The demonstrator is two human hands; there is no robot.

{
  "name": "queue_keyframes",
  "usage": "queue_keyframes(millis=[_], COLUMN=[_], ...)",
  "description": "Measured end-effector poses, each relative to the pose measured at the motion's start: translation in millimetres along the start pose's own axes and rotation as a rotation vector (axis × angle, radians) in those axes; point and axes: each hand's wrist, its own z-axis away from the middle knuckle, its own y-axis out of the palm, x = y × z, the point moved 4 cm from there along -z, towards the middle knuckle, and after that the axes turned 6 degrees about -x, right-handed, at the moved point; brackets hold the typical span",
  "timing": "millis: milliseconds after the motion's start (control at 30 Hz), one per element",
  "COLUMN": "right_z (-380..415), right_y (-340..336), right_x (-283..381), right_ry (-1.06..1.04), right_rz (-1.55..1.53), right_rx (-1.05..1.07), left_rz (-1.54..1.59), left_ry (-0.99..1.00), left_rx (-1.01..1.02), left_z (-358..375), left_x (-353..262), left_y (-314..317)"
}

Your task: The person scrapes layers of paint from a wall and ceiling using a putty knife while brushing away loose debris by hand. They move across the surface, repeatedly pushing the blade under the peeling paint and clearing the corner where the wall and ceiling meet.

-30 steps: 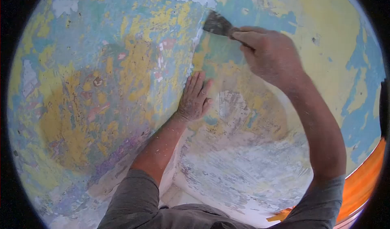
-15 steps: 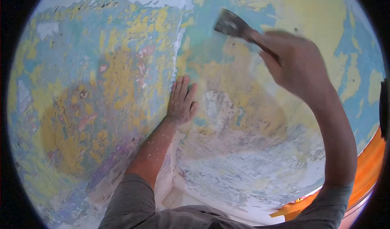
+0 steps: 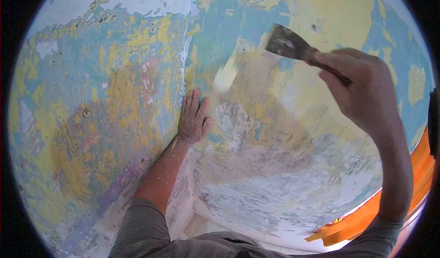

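My right hand is closed around the handle of a paint scraper, raised at the upper right. The scraper's wide, dark blade points up and left, close over the wall. Flat against the wall near the corner line lies my left hand, its fingers stretched upward and nothing in it. Between the hands, a pale paint flake shows as a blur in front of the wall. Patches of yellow, blue, green and bare white cover the wall on both sides of the corner. White specks dot my left forearm.
Orange cloth hangs at the lower right beside a bright gap. Below my arms, the corner runs down to a pale floor. A dark object stands at the right edge.
My right hand and the scraper have moved right and slightly down. A pale flake has come off and now shows below the blade. My left hand stays flat on the wall.
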Motion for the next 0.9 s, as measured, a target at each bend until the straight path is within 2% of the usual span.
queue_keyframes(millis=[67, 167, 267, 400, 467, 567, 600, 667, 733, 767, 833, 900], right_z=[10, 15, -17, -4, 13, -6, -11, -22, -28, -18, 3, 4], right_y=[-7, 1, 26, -7, -21, -20, -15, -20, -32, -35, -38, -26], right_x=[-3, -11, -3, -6, -26, -17, -20, -18, -2, -15, -41, -34], right_ry=[0.060, 0.115, -0.063, -0.038, 0.077, 0.110, 0.169, 0.204, 0.354, 0.355, 0.064, 0.105], right_rz=[-0.012, -0.082, -0.008, 0.005, -0.052, 0.090, -0.002, 0.010, 0.102, 0.105, -0.028, -0.044], right_rx=[0.038, -0.011, -0.060, 0.044, 0.034, 0.122, 0.102, 0.133, 0.216, 0.218, 0.084, 0.014], left_rz=[-0.018, -0.031, -0.021, -0.038, -0.019, -0.030, -0.020, -0.024, -0.025, -0.025, -0.031, -0.034], left_ry=[-0.017, -0.014, -0.025, -0.020, -0.025, -0.015, -0.013, -0.022, -0.025, -0.029, -0.022, -0.015], left_rx=[0.038, -0.001, 0.038, 0.035, -0.002, -0.002, 0.011, 0.044, 0.059, 0.066, 0.053, 0.052], left_z=[4, 1, 1, 6, 4, 4, 5, 4, 5, 5, 4, 4], left_x=[1, -1, 0, 0, 0, 0, -1, 0, 2, 2, 1, -2], left_y=[2, 3, 1, 5, 5, 6, 5, 2, 2, 3, 5, 4])
